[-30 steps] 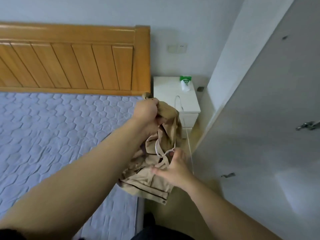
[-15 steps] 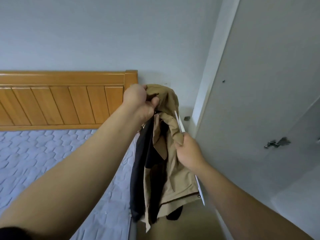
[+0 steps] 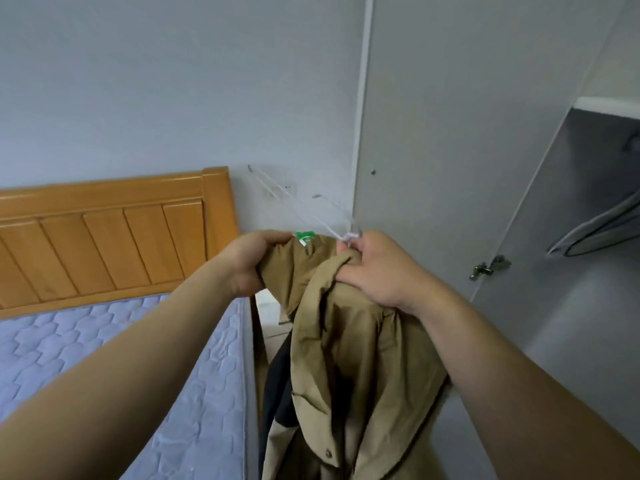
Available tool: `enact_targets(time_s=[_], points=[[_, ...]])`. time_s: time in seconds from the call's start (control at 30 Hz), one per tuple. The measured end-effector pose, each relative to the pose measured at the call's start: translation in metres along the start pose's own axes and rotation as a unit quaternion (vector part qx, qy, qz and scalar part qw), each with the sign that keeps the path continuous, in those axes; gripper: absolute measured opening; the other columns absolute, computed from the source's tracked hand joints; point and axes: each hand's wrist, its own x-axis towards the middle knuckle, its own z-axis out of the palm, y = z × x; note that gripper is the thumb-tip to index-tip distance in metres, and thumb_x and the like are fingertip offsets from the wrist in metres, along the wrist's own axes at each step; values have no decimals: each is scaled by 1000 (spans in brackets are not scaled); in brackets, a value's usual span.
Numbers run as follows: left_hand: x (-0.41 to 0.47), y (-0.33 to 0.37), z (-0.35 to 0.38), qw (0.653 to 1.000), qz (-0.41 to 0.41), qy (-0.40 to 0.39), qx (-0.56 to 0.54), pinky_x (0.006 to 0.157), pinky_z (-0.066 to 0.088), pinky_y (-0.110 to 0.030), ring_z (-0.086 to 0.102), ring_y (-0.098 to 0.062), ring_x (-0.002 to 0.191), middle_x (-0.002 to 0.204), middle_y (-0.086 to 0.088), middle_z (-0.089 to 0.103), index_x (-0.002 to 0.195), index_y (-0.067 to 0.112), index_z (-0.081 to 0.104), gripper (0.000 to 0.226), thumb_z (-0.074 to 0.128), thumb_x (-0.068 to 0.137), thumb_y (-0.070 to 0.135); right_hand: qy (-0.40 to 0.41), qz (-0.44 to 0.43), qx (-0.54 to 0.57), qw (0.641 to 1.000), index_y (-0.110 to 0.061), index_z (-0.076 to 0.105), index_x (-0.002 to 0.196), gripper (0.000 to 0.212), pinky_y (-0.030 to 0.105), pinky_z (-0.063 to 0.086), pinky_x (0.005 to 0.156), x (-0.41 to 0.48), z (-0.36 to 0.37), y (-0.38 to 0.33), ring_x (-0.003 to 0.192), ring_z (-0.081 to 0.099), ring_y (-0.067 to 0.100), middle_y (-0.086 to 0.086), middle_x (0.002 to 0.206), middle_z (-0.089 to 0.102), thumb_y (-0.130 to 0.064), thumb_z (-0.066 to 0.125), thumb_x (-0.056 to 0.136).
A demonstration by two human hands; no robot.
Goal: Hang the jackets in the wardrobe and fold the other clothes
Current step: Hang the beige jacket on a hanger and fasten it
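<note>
Fingers of both hands, L [image 3: 254,261] & R [image 3: 379,271], clenched on tan jacket [image 3: 349,358]

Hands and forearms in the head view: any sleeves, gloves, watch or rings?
Both the left hand and the right hand are bare: no gloves, and no watch, band or ring shows. The forearms are uncovered as far as the frame's edge; no sleeve is in view.

Jacket [image 3: 349,344], centre: matt tan woven cloth, dark lining. Hanger [image 3: 298,206] above it: thin white plastic. Headboard [image 3: 114,233], left: glossy varnished wood. Mattress [image 3: 104,344], lower left: quilted bluish cloth. Wardrobe door [image 3: 450,133], right: smooth matt grey; hinge [image 3: 488,266] shiny metal.
</note>
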Motion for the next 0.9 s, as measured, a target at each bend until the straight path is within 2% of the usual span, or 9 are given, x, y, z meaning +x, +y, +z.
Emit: enact_targets(time_s=[0.13, 0.27, 0.43, 0.5, 0.57, 0.67, 0.73, 0.8, 0.9], points=[[0, -33, 44, 987, -23, -98, 128, 72, 58, -32, 73, -21, 85, 102, -10, 76, 111, 12, 70, 26, 63, 96, 33, 5, 21, -43, 999, -22, 44, 62, 31, 28, 29, 56, -25, -35, 8, 54, 32, 5, -13, 55, 38, -28, 70, 78], [0, -70, 97, 928, -14, -195, 316, 67, 57, -30, 72, -15, 78, 95, -3, 77, 115, 19, 68, 42, 51, 99, 54, 31, 16, -94, 995, -22, 38, 58, 44, 19, 28, 50, -61, -64, 15, 52, 32, 5, -14, 51, 39, -12, 74, 82], [-1, -102, 167, 874, 23, -194, 446, 74, 42, -37, 51, -29, 78, 85, -15, 61, 97, 7, 65, 43, 40, 105, 41, 85, 60, -160, 982, -6, 44, 64, 36, 35, 31, 55, -115, -98, 25, 57, 33, 11, 1, 62, 39, -16, 65, 91], [-7, -108, 191, 858, 63, -192, 472, 74, 45, -37, 54, -29, 75, 83, -18, 62, 90, 6, 65, 51, 36, 107, 44, 123, 84, -172, 974, -7, 48, 66, 35, 26, 32, 51, -136, -110, 31, 55, 36, 10, -1, 61, 42, -20, 60, 96], [-14, -113, 212, 803, 134, -195, 546, 76, 49, -33, 61, -27, 74, 88, -21, 70, 81, 7, 64, 55, 33, 108, 43, 164, 88, -177, 967, -17, 43, 61, 39, 17, 32, 48, -157, -120, 37, 49, 38, 8, -7, 54, 42, -17, 59, 96], [-25, -123, 248, 649, 232, -199, 697, 76, 44, -34, 60, -28, 82, 91, -19, 67, 67, 16, 46, 42, 36, 107, 26, 220, 108, -168, 955, -31, 38, 57, 46, 6, 35, 49, -192, -137, 46, 48, 46, -3, -20, 50, 48, -16, 58, 95], [-30, -132, 271, 589, 261, -183, 743, 71, 46, -34, 59, -26, 80, 84, -8, 61, 68, 17, 48, 35, 41, 102, 22, 251, 121, -177, 944, -27, 44, 58, 34, 7, 35, 50, -213, -147, 52, 52, 49, -3, -18, 53, 51, -24, 53, 91], [-33, -140, 292, 568, 290, -171, 751, 61, 43, -31, 54, -21, 69, 79, -2, 56, 71, 18, 51, 26, 46, 96, 19, 281, 136, -189, 931, -19, 49, 62, 29, 12, 36, 52, -230, -156, 58, 55, 49, 1, -13, 55, 52, -31, 47, 88], [-40, -153, 318, 586, 334, -215, 706, 59, 39, -29, 56, -22, 71, 78, 1, 54, 73, 24, 52, 21, 47, 93, 20, 315, 155, -196, 916, -26, 40, 59, 34, 9, 38, 55, -253, -166, 67, 57, 51, -1, -24, 58, 54, -27, 46, 92]])
